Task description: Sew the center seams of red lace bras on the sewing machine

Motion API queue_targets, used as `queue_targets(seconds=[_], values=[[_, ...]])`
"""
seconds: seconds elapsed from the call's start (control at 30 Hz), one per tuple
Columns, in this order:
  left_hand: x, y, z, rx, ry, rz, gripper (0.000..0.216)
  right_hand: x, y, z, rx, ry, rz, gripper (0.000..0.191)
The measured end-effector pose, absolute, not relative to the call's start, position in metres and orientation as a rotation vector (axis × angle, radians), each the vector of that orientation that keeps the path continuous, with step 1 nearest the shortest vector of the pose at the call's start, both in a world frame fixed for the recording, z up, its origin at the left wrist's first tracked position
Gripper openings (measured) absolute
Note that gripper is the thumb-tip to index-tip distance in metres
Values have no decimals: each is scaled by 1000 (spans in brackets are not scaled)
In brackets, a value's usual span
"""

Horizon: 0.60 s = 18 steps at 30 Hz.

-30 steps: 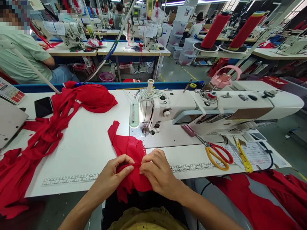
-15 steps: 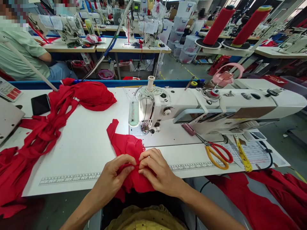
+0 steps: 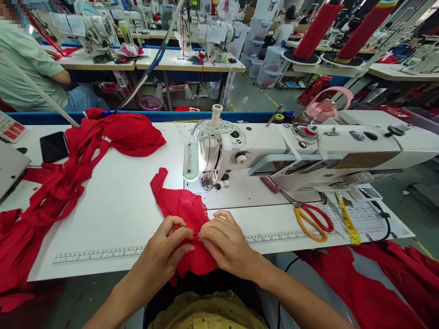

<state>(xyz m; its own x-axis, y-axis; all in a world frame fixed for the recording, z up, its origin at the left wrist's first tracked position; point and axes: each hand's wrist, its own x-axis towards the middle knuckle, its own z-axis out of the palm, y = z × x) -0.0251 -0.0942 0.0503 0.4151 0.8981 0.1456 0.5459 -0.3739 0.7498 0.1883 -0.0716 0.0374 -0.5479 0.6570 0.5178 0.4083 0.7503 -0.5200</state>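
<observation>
A red fabric piece (image 3: 181, 203) with a ruffled right edge lies at the table's front edge, its lower part hanging toward my lap. My left hand (image 3: 171, 244) is at the left of the fabric, fingers bent and pinching near its middle. Close beside it, my right hand (image 3: 221, 240) pinches the same cloth between thumb and fingers. The fingertips of both hands almost meet. Just beyond the fabric stands the white sewing machine (image 3: 267, 141), its lit needle area (image 3: 206, 182) apart from the cloth.
Scissors (image 3: 308, 219) and a yellow tape measure (image 3: 349, 224) lie at the right. A long heap of red fabric (image 3: 78, 169) and a black phone (image 3: 54, 147) are at the left. More red cloth (image 3: 363, 283) hangs lower right. A co-worker (image 3: 30, 73) sits beyond.
My left hand has shifted a little, its fingers now less tucked into the cloth. My right hand stays pinched at nearly the same spot. The view has tilted slightly.
</observation>
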Motion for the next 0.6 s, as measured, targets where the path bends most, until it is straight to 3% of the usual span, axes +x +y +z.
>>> queue_targets(seconds=[0.13, 0.23, 0.4, 0.6], values=[[-25, -97, 45, 2034, 1192, 783, 30, 191, -70, 39, -788, -2282, 445, 14], [-26, -94, 47, 1884, 1206, 751, 18, 193, -64, 40, -744, -2297, 600, 7], [-26, -86, 56, 1653, 1229, 651, 26, 193, -58, 47, -743, -2184, 997, 2], [-29, -85, 54, 1623, 1272, 597, 24, 192, -57, 51, -801, -2132, 1083, 7]])
